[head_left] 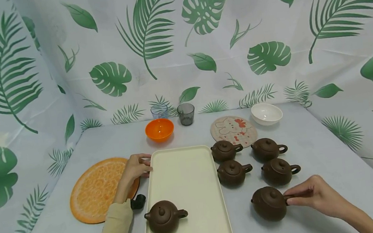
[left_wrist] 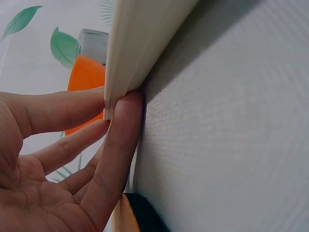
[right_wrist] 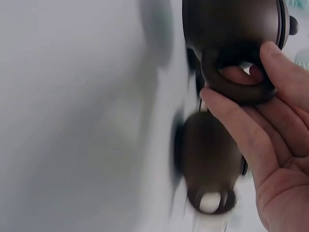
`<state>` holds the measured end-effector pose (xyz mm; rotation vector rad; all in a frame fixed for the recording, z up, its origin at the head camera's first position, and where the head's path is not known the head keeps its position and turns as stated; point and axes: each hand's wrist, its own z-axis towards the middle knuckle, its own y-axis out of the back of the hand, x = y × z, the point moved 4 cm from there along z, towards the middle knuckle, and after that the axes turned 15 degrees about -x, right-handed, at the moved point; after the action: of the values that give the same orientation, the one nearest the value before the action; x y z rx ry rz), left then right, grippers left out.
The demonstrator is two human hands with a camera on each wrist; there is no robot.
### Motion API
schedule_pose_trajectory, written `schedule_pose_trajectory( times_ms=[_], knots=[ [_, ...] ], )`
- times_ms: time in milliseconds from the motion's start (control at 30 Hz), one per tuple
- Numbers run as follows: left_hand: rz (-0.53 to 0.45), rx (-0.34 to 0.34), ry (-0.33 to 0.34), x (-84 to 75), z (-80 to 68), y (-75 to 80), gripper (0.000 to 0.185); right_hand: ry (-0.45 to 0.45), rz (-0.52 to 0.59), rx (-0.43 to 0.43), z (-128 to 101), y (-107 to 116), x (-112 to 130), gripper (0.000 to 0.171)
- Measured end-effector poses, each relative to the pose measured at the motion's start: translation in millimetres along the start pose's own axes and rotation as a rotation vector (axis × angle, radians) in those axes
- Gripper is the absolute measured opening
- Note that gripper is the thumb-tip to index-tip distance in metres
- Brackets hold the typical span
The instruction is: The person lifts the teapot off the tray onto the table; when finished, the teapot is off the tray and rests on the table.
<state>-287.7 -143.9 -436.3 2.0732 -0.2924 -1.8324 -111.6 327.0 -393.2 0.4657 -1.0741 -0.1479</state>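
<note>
A cream tray (head_left: 185, 176) lies in the middle of the table with one brown teapot (head_left: 164, 217) on its near left corner. My left hand (head_left: 137, 167) holds the tray's left rim; in the left wrist view its fingers (left_wrist: 72, 113) pinch the tray edge (left_wrist: 130, 58). My right hand (head_left: 312, 194) grips the handle of another brown teapot (head_left: 269, 203) that stands right of the tray. In the right wrist view my thumb and fingers (right_wrist: 270, 111) wrap that teapot's handle (right_wrist: 236, 87). Several more brown teapots (head_left: 233, 172) stand behind it.
An orange round mat (head_left: 95, 189) lies left of the tray, with a small black object (head_left: 138, 201) beside it. An orange bowl (head_left: 159, 129), two glasses (head_left: 186, 113), a patterned coaster (head_left: 233, 130) and a white bowl (head_left: 266, 113) stand at the back. Leaf-print cloth walls surround the table.
</note>
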Motion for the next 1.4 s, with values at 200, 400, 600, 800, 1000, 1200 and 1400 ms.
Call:
schedule_pose_trajectory(
  times_ms=[200,400,600,800,1000,1200,1400],
  knots=[
    [0.004,-0.001,-0.012,-1.1,0.4,1.6,0.048,-0.068,-0.015,-0.017,-15.4,32.7,-19.6,0.029],
    [0.020,-0.001,-0.008,-1.2,-1.2,2.4,0.047,-0.113,-0.060,-0.047,-24.9,46.1,-25.8,0.030],
    [0.020,-0.014,-0.006,-1.3,-2.6,1.6,0.047,-0.110,-0.049,-0.044,-26.7,48.8,-27.5,0.032],
    [0.024,-0.020,-0.004,-1.5,-3.0,1.0,0.047,-0.088,-0.072,-0.022,-25.7,48.9,-26.9,0.033],
    [0.016,-0.005,-0.005,-0.9,-3.0,1.5,0.047,-0.134,-0.122,-0.012,-25.7,48.7,-26.6,0.028],
    [-0.011,0.002,-0.010,0.3,-2.0,0.3,0.047,-0.142,-0.175,0.014,-22.2,51.4,-23.4,0.021],
    [-0.005,0.003,-0.007,1.0,-1.4,0.0,0.047,-0.186,-0.265,-0.027,-0.7,43.6,-4.1,0.016]
  ],
)
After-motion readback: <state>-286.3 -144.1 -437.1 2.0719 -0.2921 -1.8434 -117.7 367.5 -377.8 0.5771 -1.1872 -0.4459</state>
